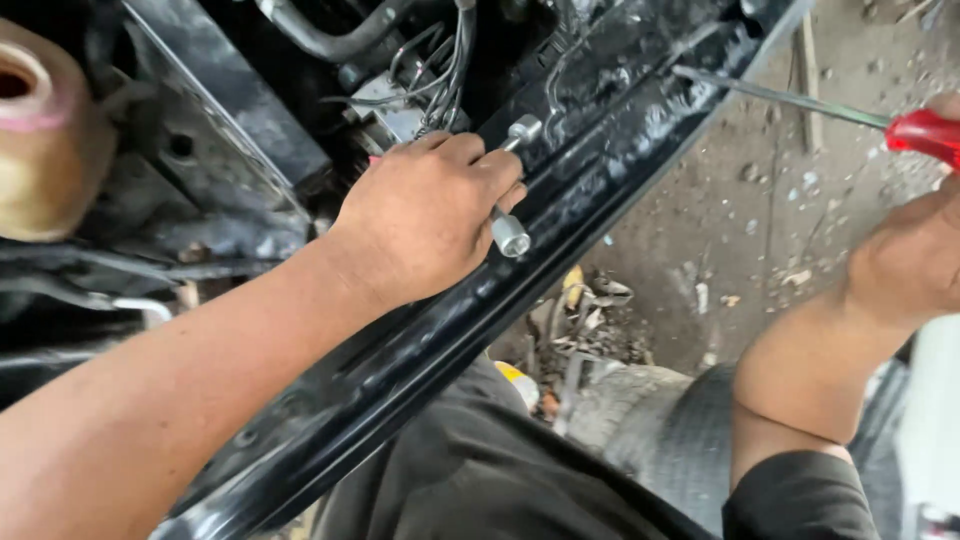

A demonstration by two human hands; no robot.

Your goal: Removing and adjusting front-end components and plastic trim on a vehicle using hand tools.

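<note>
Head view, looking down into an open engine bay. Left hand clenched around a silver socket wrench; its socket end pokes out below the fingers, and a second chrome end shows above the knuckles. Hand and tool sit just over the glossy black body rail that runs diagonally from lower left to upper right. Bundle of grey wires and thin metal lines just beyond the hand, deeper in the bay. Right hand at the right edge, well apart from the left, closed on the red handle of a screwdriver; its long shaft points up-left, with the tip at or just above the rail's top face, contact unclear. Tan plastic reservoir with an open neck at far left. Below the rail: dirt floor with scattered debris, and a worn tyre by the person's dark trousers.
</note>
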